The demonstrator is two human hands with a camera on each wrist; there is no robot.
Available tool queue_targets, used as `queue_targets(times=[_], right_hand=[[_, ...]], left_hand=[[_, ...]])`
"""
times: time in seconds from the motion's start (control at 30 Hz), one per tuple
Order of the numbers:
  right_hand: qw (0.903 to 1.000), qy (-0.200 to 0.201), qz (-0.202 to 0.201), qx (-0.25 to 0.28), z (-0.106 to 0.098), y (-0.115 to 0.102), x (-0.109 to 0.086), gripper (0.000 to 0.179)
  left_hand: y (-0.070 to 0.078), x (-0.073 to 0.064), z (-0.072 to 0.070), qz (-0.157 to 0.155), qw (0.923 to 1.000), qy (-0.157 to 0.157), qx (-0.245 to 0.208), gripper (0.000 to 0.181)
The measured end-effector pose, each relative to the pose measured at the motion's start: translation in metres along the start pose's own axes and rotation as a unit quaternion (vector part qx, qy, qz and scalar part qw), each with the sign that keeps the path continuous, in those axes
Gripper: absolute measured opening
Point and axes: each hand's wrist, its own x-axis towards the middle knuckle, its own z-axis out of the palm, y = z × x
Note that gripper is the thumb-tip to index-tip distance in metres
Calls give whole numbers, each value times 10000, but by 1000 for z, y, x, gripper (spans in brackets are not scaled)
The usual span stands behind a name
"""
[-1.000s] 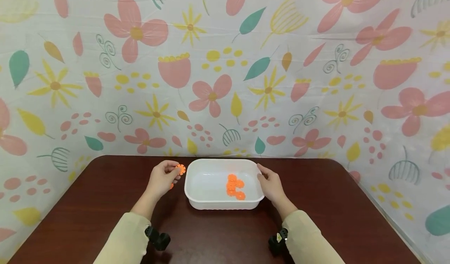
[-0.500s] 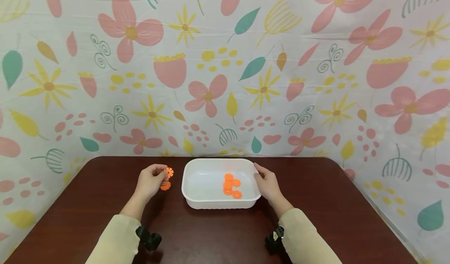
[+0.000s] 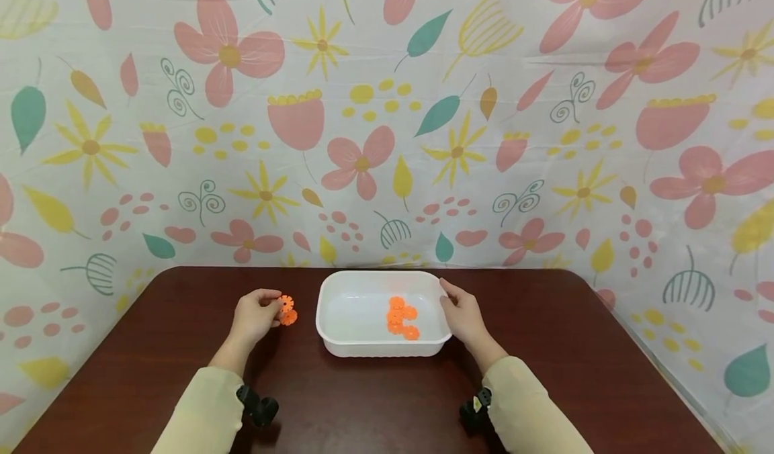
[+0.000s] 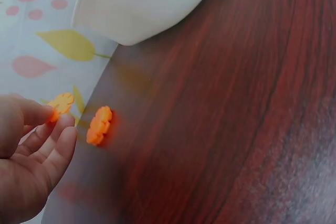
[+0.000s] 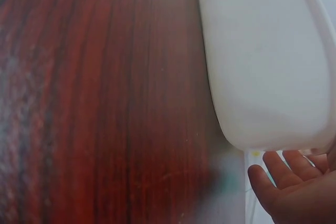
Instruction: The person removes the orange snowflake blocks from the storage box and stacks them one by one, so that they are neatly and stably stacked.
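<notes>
My left hand (image 3: 254,314) pinches an orange notched plastic disc (image 4: 63,103) between thumb and fingers, left of the white tub. On the table just beside it lies a second orange disc piece (image 4: 98,126), apart from the fingers in the left wrist view. The white rectangular tub (image 3: 383,348) stands near the back of the table. Several orange discs (image 3: 396,316) lie clustered inside it, right of its middle. At the tub's right end, my right hand (image 3: 464,316) holds the rim with the thumb on top; its fingers (image 5: 281,171) sit below the rim outside.
The dark red-brown wooden table (image 3: 375,407) runs up to a flower-printed cloth (image 3: 363,105) hanging behind it. Black wrist devices (image 3: 260,407) sit at both sleeve cuffs.
From above the gap near the tub's left end, my left hand has moved left and lower with the disc, beside the piece on the table. My right hand stays on the rim.
</notes>
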Motion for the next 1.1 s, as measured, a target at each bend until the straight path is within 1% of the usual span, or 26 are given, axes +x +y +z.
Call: queue_targets(times=[0.13,0.33,0.43,0.53,0.63,0.83,0.97,1.1], right_hand=[[10000,-7,29,-34,0,1,0,42],[10000,-25,-13,-67,0,3,0,43],[9999,-48,-13,-92,0,3,-1,43],[10000,-53,16,-83,0,4,-1,43],[10000,-57,49,-53,0,4,-1,43],[9999,-64,-85,-49,0,1,0,43],[9999,-75,-59,-56,-1,-1,1,43],[9999,-99,-39,-83,-2,-2,1,43]], left_hand=[[-7,2,0,-97,9999,-1,41,25],[-16,5,1,-305,9993,-23,223,24],[-19,4,2,-373,9991,-41,214,24],[-22,4,2,-378,9991,-63,181,24],[-22,3,2,-381,9990,-63,233,24],[-20,6,2,-433,9979,-9,490,24],[-17,7,3,-435,9966,-4,695,25],[-14,6,4,-449,9959,-18,780,26]])
